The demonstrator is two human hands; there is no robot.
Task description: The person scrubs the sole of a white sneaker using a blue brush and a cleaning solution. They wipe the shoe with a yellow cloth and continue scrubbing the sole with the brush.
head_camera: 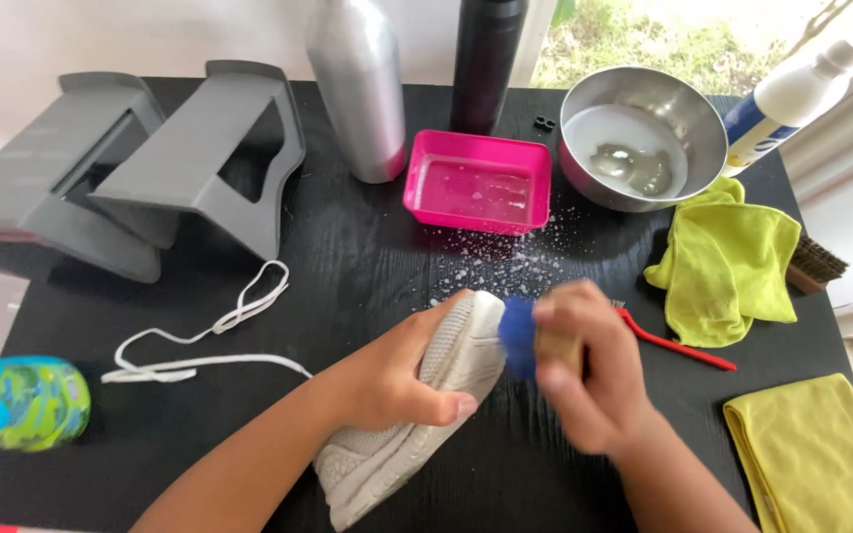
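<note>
Your left hand (392,380) clamps the white mesh shoe (417,415); your right hand (589,370) grips a blurred blue-bristled wooden brush (530,341) against its toe.

Left hand (402,380) and right hand (589,370): both bare, no gloves, no rings, no watch or band seen at either wrist. Forearms bare up to the lower frame edge, no sleeve in view. Right hand blurred, so fingernails and fine detail unreadable. Left thumbnail short, unpainted.
</note>
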